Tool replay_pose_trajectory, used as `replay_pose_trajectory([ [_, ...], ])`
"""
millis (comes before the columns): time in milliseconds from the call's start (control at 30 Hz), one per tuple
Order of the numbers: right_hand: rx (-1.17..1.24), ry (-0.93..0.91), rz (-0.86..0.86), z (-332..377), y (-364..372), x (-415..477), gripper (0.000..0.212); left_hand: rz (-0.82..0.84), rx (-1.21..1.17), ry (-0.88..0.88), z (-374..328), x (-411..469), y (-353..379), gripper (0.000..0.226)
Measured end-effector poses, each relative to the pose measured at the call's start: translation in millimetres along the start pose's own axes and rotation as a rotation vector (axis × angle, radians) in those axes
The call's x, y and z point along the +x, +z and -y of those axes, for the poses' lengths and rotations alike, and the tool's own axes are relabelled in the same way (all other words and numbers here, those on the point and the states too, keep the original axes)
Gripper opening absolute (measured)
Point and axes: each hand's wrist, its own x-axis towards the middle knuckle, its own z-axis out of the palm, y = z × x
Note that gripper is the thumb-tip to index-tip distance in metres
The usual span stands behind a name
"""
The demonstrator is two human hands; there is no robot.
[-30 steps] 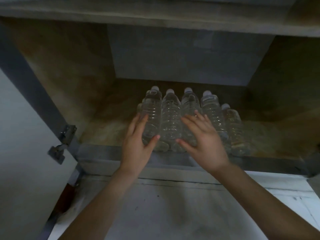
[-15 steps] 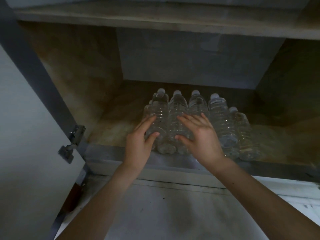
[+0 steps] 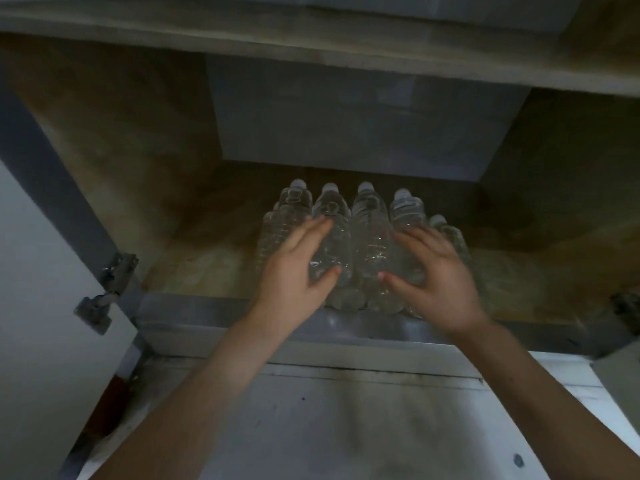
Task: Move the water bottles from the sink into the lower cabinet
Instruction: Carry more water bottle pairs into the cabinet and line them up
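Several clear plastic water bottles (image 3: 369, 237) with white caps lie side by side on the floor of the lower cabinet (image 3: 207, 278), caps pointing to the back. My left hand (image 3: 294, 271) rests with spread fingers on the left bottles. My right hand (image 3: 436, 275) rests with spread fingers on the right bottles. Neither hand is wrapped around a bottle. The bottoms of the bottles sit close to the cabinet's front lip (image 3: 346, 323). The sink is out of view.
The cabinet door (image 3: 41, 306) stands open at the left with its hinge (image 3: 104, 292) exposed. A second hinge (image 3: 627, 310) shows at the right edge. A shelf (image 3: 311, 39) runs overhead. White floor (image 3: 346, 427) lies below the lip.
Both hands have spread apart across the bottle row; the right hand slid to the right. The view shifted slightly.
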Motion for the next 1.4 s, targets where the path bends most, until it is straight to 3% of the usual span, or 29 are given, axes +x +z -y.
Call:
replay_pose_trajectory([
  [100,-0.009,0.057,0.061,-15.6,-3.6,-9.6,0.069,0.132,0.076,0.133,-11.9,18.9,19.1,0.066],
  [233,0.099,0.124,-0.004,-25.6,-3.2,-20.4,0.07,0.243,0.212,0.187,-12.6,33.3,37.5,0.071],
  [600,0.21,0.131,0.03,-32.4,1.2,-22.3,0.065,0.178,0.192,0.195,-15.5,30.5,44.3,0.057],
  [867,0.369,0.251,-0.094,-30.7,8.0,-31.6,0.062,0.164,0.246,0.209,-14.1,21.3,46.0,0.057],
  [1133,0.32,0.223,-0.071,-33.1,10.9,-27.3,0.063,0.151,0.281,0.237,-11.7,19.3,50.0,0.052],
  [1233,0.181,0.191,-0.045,-29.9,11.1,-37.2,0.065,0.117,0.326,0.255,-16.0,8.3,44.6,0.048],
  [1400,-0.073,0.042,-0.166,-10.9,10.6,-72.9,0.045,0.016,0.24,0.226,-14.4,-47.0,26.2,0.047],
])
